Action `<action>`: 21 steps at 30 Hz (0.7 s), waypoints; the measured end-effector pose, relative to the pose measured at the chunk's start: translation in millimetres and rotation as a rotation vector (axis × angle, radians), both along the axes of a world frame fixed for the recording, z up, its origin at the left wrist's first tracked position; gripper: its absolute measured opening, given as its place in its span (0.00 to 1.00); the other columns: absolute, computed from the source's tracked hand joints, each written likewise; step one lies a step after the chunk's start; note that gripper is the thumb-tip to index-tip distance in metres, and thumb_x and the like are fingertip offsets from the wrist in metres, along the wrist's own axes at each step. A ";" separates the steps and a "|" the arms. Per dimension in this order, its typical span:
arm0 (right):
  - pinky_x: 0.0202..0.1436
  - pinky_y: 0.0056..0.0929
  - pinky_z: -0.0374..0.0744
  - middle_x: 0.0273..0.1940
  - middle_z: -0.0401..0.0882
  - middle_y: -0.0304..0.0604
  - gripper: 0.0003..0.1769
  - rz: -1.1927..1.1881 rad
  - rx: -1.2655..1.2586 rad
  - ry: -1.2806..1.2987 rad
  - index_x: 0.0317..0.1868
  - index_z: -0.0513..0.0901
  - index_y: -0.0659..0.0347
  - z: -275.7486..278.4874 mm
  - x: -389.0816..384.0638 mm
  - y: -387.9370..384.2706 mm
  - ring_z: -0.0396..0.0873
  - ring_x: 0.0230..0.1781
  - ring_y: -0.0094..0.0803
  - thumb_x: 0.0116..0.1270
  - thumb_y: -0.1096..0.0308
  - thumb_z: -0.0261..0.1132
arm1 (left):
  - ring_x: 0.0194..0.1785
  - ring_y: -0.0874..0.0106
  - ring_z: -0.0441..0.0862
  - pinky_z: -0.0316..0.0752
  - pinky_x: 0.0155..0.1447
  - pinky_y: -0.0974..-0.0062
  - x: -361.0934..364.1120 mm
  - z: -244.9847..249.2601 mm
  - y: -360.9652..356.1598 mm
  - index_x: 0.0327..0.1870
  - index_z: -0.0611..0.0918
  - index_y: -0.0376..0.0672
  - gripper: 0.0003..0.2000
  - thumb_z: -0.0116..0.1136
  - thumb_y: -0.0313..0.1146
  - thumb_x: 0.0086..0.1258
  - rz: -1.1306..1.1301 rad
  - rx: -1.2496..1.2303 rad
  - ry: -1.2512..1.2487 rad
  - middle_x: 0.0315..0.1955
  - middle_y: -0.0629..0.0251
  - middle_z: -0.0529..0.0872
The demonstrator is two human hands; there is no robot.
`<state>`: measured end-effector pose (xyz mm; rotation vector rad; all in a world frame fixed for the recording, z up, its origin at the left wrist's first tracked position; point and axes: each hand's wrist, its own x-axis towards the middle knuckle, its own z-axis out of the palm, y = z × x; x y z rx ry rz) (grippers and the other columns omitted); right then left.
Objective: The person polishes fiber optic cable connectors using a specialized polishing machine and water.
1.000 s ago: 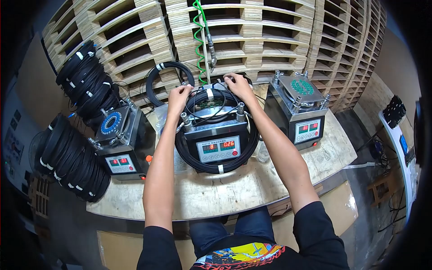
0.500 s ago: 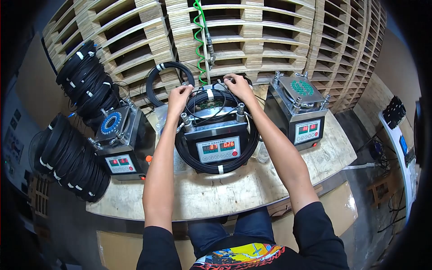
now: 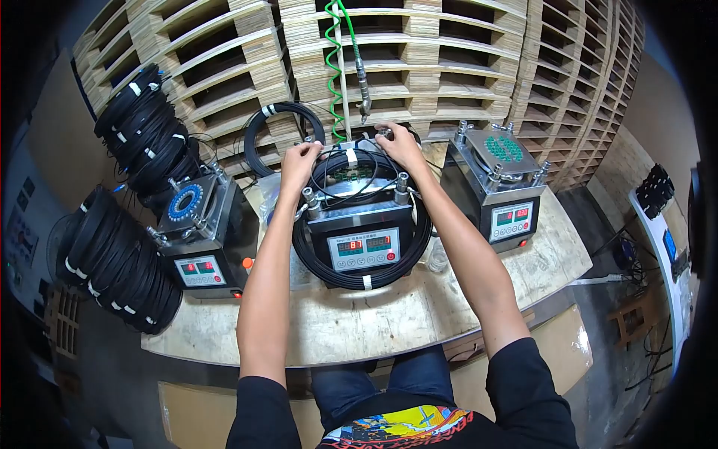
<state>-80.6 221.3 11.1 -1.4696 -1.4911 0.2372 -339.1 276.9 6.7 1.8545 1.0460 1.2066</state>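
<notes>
In front of me stands the middle polishing machine (image 3: pixel 363 249), its red digits lit. A black cable coil (image 3: pixel 366 282) with white ties rings it, and loose cable loops cross its top. My left hand (image 3: pixel 301 162) is closed at the rear left corner, fingers around the metal clamp post (image 3: pixel 308 138) there. At the rear right corner my right hand (image 3: pixel 400 146) grips the other rear post (image 3: pixel 384 133) between thumb and fingers. The two front posts (image 3: pixel 402 182) stand untouched. The fingertips are partly hidden.
A machine with a blue ring plate (image 3: pixel 185 203) is at left; one with green pieces (image 3: pixel 504 148) is at right. Stacked black coils (image 3: pixel 112 262) line the left. A small clear jar (image 3: pixel 437 260) sits by my right forearm. A green air hose (image 3: pixel 351 34) hangs before wooden pallets (image 3: pixel 464 56).
Both hands stay at the rear posts, almost unmoved. The middle machine's right-hand readout has changed. The nozzle on the hanging green hose has swung right.
</notes>
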 end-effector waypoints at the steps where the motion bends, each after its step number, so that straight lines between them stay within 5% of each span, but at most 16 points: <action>1: 0.55 0.37 0.80 0.49 0.87 0.55 0.21 0.001 0.001 0.000 0.57 0.85 0.59 -1.2 0.1 1.3 0.86 0.48 0.46 0.66 0.60 0.68 | 0.39 0.79 0.84 0.76 0.47 0.80 0.0 1.2 -1.0 0.45 0.89 0.32 0.19 0.60 0.43 0.76 -0.002 0.006 0.002 0.33 0.65 0.90; 9: 0.55 0.43 0.81 0.45 0.86 0.61 0.24 -0.057 0.033 0.036 0.61 0.82 0.59 -0.6 -3.8 -0.8 0.86 0.46 0.52 0.66 0.59 0.64 | 0.34 0.76 0.86 0.76 0.43 0.77 2.2 -8.7 8.1 0.43 0.90 0.35 0.16 0.61 0.42 0.73 0.001 0.052 -0.079 0.28 0.61 0.91; 21: 0.52 0.40 0.81 0.45 0.86 0.59 0.22 0.012 0.061 0.014 0.60 0.82 0.58 -0.5 -2.7 -1.6 0.86 0.43 0.49 0.66 0.64 0.65 | 0.38 0.72 0.88 0.78 0.46 0.75 0.4 -4.9 4.9 0.43 0.90 0.35 0.16 0.62 0.41 0.71 0.026 -0.046 -0.034 0.31 0.58 0.91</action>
